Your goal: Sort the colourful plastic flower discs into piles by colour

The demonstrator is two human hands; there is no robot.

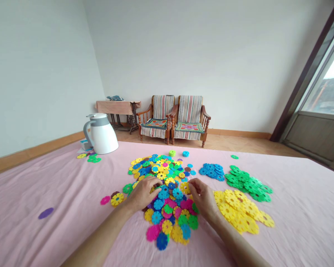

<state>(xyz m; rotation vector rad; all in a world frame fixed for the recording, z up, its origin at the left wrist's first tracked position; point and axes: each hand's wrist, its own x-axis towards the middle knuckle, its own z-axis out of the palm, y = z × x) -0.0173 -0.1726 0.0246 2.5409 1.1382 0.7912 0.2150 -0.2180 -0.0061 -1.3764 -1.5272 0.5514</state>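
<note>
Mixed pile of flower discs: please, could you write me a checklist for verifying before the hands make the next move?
1. Right hand at a yellow disc: ok, its fingertips meet the edge; firmness of hold, cannot tell.
2. Left hand holding a disc: cannot tell, its fingers curl over the mixed pile.
3. Green pile apart from the mixed pile: ok.
4. White jug upright and away from both hands: ok.
5. No stray discs: not ok, a purple disc lies alone on the left.
</note>
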